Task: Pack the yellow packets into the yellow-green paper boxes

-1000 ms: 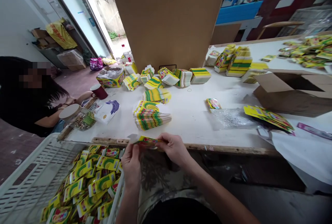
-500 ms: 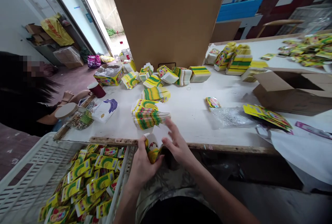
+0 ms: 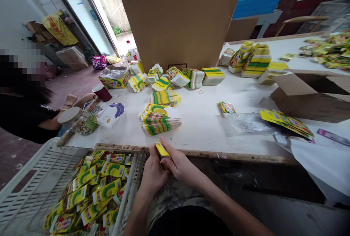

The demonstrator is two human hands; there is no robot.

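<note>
A small yellow box (image 3: 162,150) is held between both hands just off the table's front edge, its yellow end face up. My left hand (image 3: 154,170) wraps round its left side. On its right side my right hand (image 3: 179,161) closes with fingers and thumb; the hands hide most of the box. Beyond them on the white table (image 3: 202,119) lies a fanned stack of flat yellow-green cartons (image 3: 157,121), with another flat stack (image 3: 162,97) behind it. A white plastic crate (image 3: 32,181) at the lower left holds many yellow boxes (image 3: 106,192).
Carton stacks (image 3: 213,75) line the back, before a tall cardboard sheet (image 3: 180,17). At right are an open cardboard box (image 3: 308,101) and a clear bag (image 3: 246,123). A jar (image 3: 86,125), a maroon mug (image 3: 101,93) and a seated person (image 3: 24,112) are at left.
The box's white flaps stood open before; now its top shows a yellow closed end. My right hand has moved down and left from beside the flaps onto the box. The view has shifted slightly.
</note>
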